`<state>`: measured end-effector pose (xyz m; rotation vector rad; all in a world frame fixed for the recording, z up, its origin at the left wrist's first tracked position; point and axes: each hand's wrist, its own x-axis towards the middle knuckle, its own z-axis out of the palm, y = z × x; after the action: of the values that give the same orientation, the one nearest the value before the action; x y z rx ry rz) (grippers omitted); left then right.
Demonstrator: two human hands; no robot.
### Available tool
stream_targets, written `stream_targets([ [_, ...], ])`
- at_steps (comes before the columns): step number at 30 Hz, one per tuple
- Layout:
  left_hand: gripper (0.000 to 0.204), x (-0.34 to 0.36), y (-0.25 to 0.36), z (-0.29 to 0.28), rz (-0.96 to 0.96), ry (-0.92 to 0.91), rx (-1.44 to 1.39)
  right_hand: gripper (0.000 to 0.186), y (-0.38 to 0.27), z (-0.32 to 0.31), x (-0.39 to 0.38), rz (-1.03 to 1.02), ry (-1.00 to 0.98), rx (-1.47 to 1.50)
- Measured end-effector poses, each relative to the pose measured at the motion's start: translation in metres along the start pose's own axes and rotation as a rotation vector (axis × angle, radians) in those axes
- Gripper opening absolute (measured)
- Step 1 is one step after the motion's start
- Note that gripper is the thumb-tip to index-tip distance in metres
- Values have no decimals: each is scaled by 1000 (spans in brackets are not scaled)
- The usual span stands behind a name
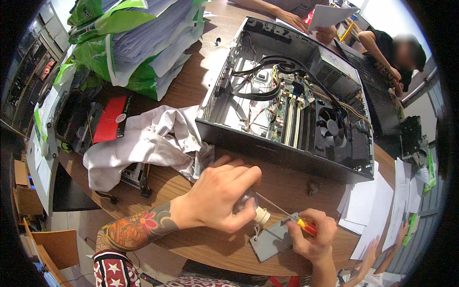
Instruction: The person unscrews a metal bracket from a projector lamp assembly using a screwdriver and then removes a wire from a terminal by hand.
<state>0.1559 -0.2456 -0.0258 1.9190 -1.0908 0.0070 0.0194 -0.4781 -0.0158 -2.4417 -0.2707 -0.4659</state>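
My left hand (222,193) is closed around a small rounded, shiny object, mostly hidden by the fingers. Beside it, a cream ribbed cylinder (262,216) sticks out below the fingertips; it looks like a lamp holder, but I cannot make out its kind surely. My right hand (313,237) grips a screwdriver (306,226) by its red and yellow handle, the thin metal shaft slanting up and left toward my left fingers. Under that shaft a flat grey plate (273,241) lies near the table's front edge, a pale loop of cord at its left side.
An opened computer case (282,153) stands just beyond my hands. To its left are a crumpled white cloth (153,141), a red box (110,119) and stacked paper in green wrappers (138,48). Loose white sheets (366,205) lie right. Other people's hands (296,21) hold papers at the far side.
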Motion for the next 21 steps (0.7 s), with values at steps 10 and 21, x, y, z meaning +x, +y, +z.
stream_targets([
  [10,27,4,5,-4,138,65,175,40,7,6,-7,-13,281,184],
  [21,30,3,5,-4,144,84,130,36,17,5,-21,435,143,805],
])
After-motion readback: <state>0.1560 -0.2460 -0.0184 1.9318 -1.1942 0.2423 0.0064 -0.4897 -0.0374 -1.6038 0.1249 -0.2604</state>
